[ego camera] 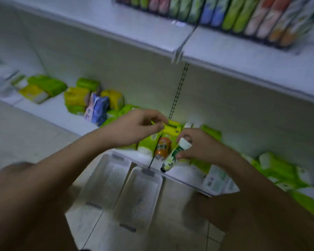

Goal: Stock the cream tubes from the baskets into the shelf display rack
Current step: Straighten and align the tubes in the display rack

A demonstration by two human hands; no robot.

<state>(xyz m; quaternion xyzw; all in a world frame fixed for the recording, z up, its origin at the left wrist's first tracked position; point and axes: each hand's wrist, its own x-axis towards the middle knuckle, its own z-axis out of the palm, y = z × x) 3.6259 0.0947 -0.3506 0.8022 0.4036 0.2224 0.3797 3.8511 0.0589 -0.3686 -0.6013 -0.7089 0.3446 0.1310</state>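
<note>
Shelving: upper shelf (216,49) carries the display rack (243,35) with its rows of tubes, so that's where things go.
Baskets: two white baskets (140,194) on the floor, both look empty (blurry though).
Right hand (198,147): fingers closed round a green-and-white cream tube (176,154), cap end down, just above the lower shelf — hold it mid-body and match the rack's tilt.
Left hand (134,127): fingertips pinched on a small yellow-green bit — can't tell what.
</note>
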